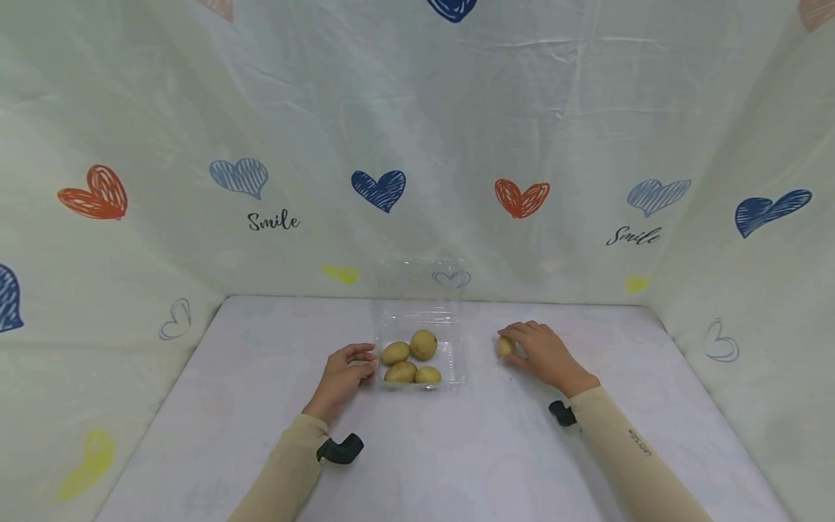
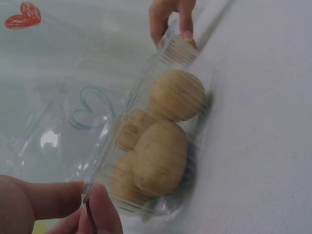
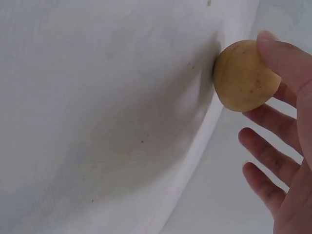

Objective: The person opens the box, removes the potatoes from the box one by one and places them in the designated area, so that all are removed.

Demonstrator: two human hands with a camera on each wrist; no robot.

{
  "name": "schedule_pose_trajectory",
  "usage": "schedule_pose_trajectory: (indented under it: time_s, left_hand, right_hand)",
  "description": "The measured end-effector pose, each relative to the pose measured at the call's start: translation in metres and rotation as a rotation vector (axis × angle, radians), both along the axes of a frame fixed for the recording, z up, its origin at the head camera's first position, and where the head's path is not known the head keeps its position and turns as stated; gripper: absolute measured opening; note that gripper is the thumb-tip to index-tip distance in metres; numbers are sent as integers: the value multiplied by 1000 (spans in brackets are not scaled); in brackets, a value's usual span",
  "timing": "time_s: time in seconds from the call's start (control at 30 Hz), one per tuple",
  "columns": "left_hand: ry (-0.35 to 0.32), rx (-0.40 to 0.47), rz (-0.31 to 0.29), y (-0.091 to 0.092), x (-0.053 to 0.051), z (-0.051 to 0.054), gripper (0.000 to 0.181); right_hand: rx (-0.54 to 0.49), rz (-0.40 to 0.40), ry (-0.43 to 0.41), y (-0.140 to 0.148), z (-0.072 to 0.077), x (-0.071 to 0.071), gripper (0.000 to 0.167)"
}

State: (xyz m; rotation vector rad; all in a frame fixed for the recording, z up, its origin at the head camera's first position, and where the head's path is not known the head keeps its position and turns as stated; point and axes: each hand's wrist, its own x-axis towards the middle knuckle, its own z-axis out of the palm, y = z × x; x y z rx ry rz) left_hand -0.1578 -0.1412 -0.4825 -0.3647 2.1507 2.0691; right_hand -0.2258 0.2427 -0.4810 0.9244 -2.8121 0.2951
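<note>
A clear plastic box (image 1: 453,355) with its lid (image 1: 417,286) raised behind it holds several potatoes (image 1: 424,344). My left hand (image 1: 342,377) is at the box's left side; in the left wrist view its thumb and finger (image 2: 58,200) pinch the rim of the box (image 2: 102,151). To the right of the box, my right hand (image 1: 544,355) grips a single potato (image 1: 505,346) at the table surface. The right wrist view shows this potato (image 3: 243,75) between thumb and fingers, the other fingers of the hand (image 3: 287,131) spread loosely.
A pale cloth covers the table (image 1: 450,464). Behind it and at both sides hangs a white curtain (image 1: 457,138) printed with hearts and words. Dark straps (image 1: 342,449) are at both wrists, by the beige sleeves (image 1: 280,471).
</note>
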Motion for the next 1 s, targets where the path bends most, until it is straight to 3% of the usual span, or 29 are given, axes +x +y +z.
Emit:
schedule_pose_trajectory:
  time_s: [0.73,1.0]
  left_hand:
    - [16,-16,-8,-1,-1,1,36]
    - [11,-11,-7,-1,1,0,36]
  right_hand:
    - [-37,-5,-60,0,-1,-9,49]
    - [-49,-6,-77,0,0,-5,49]
